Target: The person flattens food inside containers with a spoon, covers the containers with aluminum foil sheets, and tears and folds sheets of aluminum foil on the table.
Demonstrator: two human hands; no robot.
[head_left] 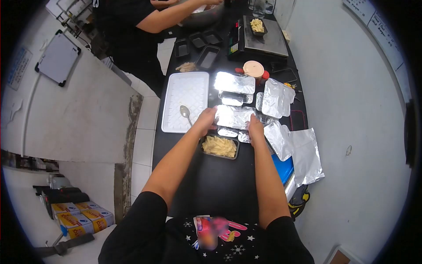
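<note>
The black rectangular tabletop (189,189) has its left edge beside the white floor tiles (143,152) and its right side near the pale wall (351,132); a stretch of dark surface runs from the open black plastic tray of pale yellow pasta (220,146) toward the person's body. The silver foil-topped rectangular container (235,116) lies with its long axis across the table, roughly square to the forearms, its shiny top facing up. It is between the two hands, just beyond the pasta tray, whose long axis also runs crosswise. The left hand (205,121) is partly closed, gripping the container's left end; the right hand (256,127) is partly closed on its right end. Whether the container is lifted or resting cannot be told. Left of it, a silver metal spoon (185,111) lies in the white rectangular ridged tray (176,88), its handle reaching toward the left hand. Crinkled silver foil sheets (306,154) lie right of the right hand.
</note>
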